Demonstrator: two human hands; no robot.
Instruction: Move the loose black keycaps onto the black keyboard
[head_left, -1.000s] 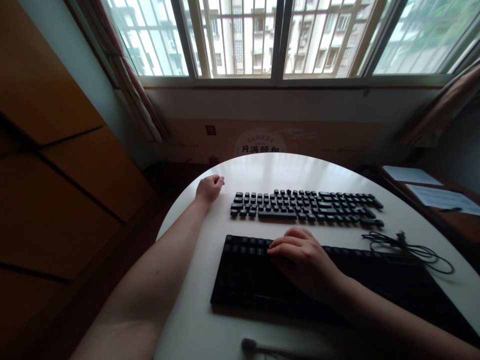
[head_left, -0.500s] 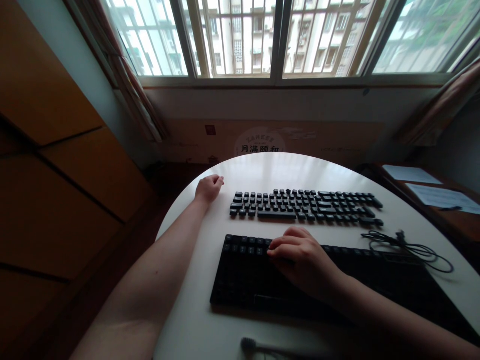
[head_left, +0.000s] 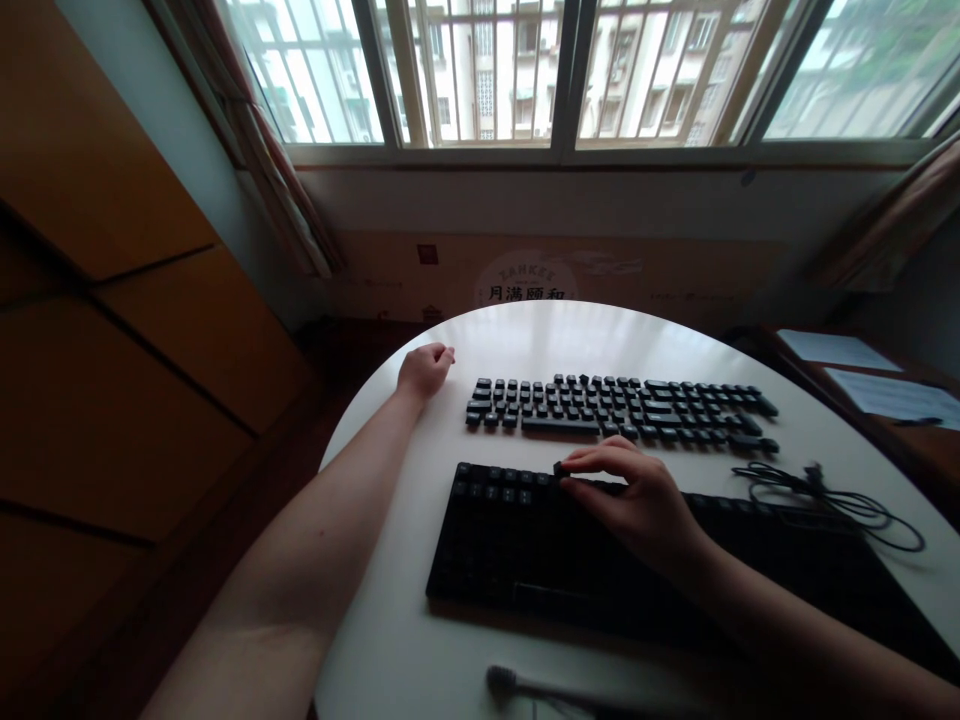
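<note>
Between the thumb and fingertips of my right hand (head_left: 637,495) is a small black keycap (head_left: 560,468), lifted just over the top row of the black keyboard (head_left: 517,550). A few keycaps sit on the keyboard's upper left rows; the area below is dark, and my right hand and forearm cover part of it. Curled into a fist, my left hand (head_left: 426,370) rests on the white table (head_left: 397,600), with no object showing in it. To its right, loose black keycaps (head_left: 562,426) lie in rows behind the keyboard.
A coiled black cable (head_left: 832,500) lies at the keyboard's right back corner. Near the front edge is a toothbrush-like brush (head_left: 502,680). Papers (head_left: 892,392) and a pen rest on a brown surface at the right. A wooden cabinet (head_left: 150,360) stands at the left.
My right hand has risen slightly off the keyboard and now shows a keycap between its fingers. My left hand stays closed in place; the view has shifted a little.
</note>
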